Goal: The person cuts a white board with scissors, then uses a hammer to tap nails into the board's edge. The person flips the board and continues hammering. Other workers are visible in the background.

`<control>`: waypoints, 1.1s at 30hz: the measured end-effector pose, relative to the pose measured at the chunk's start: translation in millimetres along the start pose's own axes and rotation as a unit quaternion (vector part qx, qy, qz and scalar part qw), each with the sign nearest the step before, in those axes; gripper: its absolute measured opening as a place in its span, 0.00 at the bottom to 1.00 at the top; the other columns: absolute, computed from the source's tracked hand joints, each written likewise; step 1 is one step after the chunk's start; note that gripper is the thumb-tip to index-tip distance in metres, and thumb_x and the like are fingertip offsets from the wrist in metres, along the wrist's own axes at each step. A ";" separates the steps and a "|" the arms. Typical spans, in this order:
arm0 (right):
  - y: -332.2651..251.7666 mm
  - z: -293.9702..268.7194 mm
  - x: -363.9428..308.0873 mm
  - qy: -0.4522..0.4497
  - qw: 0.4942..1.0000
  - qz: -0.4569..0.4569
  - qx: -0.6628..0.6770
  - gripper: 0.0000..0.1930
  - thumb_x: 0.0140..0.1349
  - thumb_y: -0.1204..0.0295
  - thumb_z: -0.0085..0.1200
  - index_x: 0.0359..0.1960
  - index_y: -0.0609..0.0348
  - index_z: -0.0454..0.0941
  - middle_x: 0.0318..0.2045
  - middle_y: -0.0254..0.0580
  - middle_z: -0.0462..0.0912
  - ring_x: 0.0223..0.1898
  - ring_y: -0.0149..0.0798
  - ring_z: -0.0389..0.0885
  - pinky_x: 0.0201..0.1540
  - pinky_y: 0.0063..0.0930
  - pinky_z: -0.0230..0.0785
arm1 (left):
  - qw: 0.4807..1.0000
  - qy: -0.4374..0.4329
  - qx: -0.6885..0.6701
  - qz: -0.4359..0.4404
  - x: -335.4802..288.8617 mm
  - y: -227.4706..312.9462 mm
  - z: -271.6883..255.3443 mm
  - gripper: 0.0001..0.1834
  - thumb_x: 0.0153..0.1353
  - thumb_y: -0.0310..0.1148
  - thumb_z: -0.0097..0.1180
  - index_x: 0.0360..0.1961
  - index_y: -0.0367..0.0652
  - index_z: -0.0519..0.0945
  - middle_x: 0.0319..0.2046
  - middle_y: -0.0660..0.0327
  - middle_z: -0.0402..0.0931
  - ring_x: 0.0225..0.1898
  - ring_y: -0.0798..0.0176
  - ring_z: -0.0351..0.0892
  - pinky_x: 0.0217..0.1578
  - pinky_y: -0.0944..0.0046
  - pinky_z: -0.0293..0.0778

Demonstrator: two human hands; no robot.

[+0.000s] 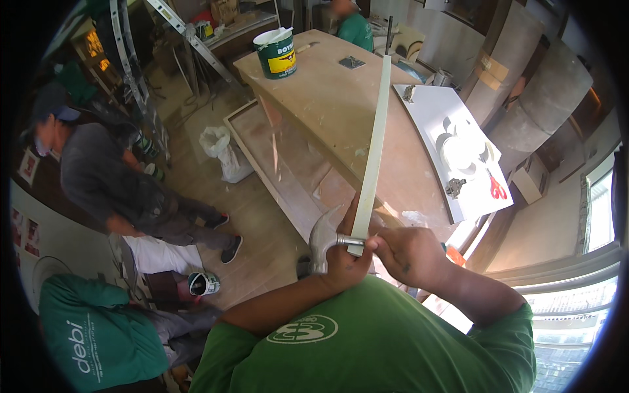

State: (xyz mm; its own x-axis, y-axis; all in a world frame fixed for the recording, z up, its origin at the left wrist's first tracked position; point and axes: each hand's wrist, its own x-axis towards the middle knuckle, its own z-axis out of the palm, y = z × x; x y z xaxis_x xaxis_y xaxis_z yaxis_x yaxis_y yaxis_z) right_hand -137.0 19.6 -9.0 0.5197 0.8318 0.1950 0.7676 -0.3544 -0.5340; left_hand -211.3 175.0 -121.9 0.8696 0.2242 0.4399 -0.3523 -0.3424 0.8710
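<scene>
My left hand (347, 267) is closed around the lower end of a long, narrow, pale strip (376, 147), which slants up and away over the workbench. Close beside it, my right hand (411, 254) is closed on a claw hammer (322, 237). The hammer's metal neck crosses in front of the strip's near end, and its head lies left of the strip. Most of the handle is hidden by my right hand. Both hands are in front of my chest, at the bench's near end.
A wooden workbench (321, 108) carries a green paint bucket (278, 60). On its right lies a white panel (438, 141) with hinges, white rolls and red scissors (498, 189). A white sack (226, 156) and ladder (131, 78) stand left. People are at left and far end.
</scene>
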 end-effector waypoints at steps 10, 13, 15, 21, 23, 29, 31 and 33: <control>-1.4 5.8 -9.5 -0.048 0.998 -0.034 -0.011 0.18 0.77 0.57 0.48 0.33 0.57 0.80 0.19 0.44 0.77 0.22 0.51 0.78 0.27 0.45 0.71 | 0.993 -0.044 -0.111 -0.006 7.1 16.9 -9.8 0.46 0.69 0.36 0.60 0.79 0.35 0.47 0.52 0.52 0.69 0.47 0.54 0.72 0.47 0.59 0.75; 3.5 7.6 -11.9 -0.037 0.997 -0.053 0.042 0.17 0.76 0.58 0.49 0.38 0.57 0.82 0.19 0.43 0.77 0.21 0.50 0.78 0.26 0.44 0.70 | 0.997 -0.028 -0.065 0.003 12.4 17.4 -4.9 0.47 0.67 0.34 0.61 0.80 0.40 0.46 0.45 0.54 0.69 0.41 0.56 0.71 0.43 0.61 0.75; 5.3 4.1 -10.2 -0.024 0.994 -0.062 0.083 0.16 0.76 0.58 0.50 0.38 0.57 0.81 0.19 0.43 0.76 0.21 0.51 0.77 0.26 0.44 0.70 | 0.999 -0.037 -0.024 0.005 17.4 27.4 -10.3 0.47 0.66 0.31 0.60 0.80 0.41 0.46 0.46 0.53 0.70 0.42 0.55 0.73 0.43 0.60 0.75; 6.1 -11.6 2.9 -0.040 0.998 -0.010 0.057 0.19 0.75 0.60 0.52 0.27 0.59 0.75 0.18 0.45 0.75 0.22 0.53 0.78 0.26 0.46 0.69 | 0.996 0.014 -0.003 0.090 18.0 8.2 -1.8 0.44 0.66 0.26 0.57 0.77 0.31 0.49 0.49 0.50 0.73 0.44 0.49 0.76 0.51 0.50 0.75; 12.1 -11.3 5.7 -0.033 0.998 0.001 0.046 0.21 0.75 0.60 0.52 0.24 0.60 0.73 0.18 0.47 0.75 0.21 0.54 0.77 0.26 0.46 0.69 | 0.999 -0.034 0.009 0.029 12.3 3.9 -5.2 0.41 0.62 0.21 0.53 0.76 0.28 0.52 0.62 0.43 0.69 0.57 0.45 0.75 0.59 0.52 0.71; 35.4 -22.3 35.2 0.012 0.998 0.063 -0.011 0.22 0.75 0.58 0.51 0.26 0.60 0.75 0.17 0.50 0.76 0.21 0.58 0.76 0.27 0.49 0.69 | 0.999 -0.032 0.020 0.021 14.2 10.2 -2.9 0.43 0.56 0.16 0.48 0.76 0.29 0.52 0.71 0.39 0.60 0.67 0.44 0.68 0.64 0.57 0.67; 47.5 -23.0 46.1 0.024 0.995 0.079 -0.053 0.24 0.76 0.55 0.49 0.26 0.60 0.77 0.17 0.52 0.76 0.22 0.59 0.77 0.28 0.50 0.69 | 0.998 -0.063 0.005 -0.001 10.9 7.1 -5.1 0.48 0.54 0.16 0.49 0.78 0.30 0.45 0.76 0.35 0.49 0.74 0.35 0.58 0.72 0.49 0.59; 62.8 -27.0 63.8 0.049 0.991 0.088 -0.090 0.25 0.77 0.53 0.48 0.26 0.60 0.77 0.18 0.53 0.77 0.23 0.60 0.78 0.29 0.51 0.69 | 0.997 -0.066 0.008 0.030 16.5 9.1 -5.3 0.50 0.54 0.15 0.48 0.78 0.31 0.43 0.76 0.37 0.47 0.75 0.35 0.56 0.72 0.49 0.58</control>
State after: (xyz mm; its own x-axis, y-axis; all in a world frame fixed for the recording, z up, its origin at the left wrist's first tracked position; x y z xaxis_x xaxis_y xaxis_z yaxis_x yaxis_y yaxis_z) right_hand -45.5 38.9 -7.8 0.6791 0.7077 0.1948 0.7111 -0.5686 -0.4135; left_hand -202.0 180.4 -105.5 0.8855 0.0812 0.4575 -0.4004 -0.3662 0.8400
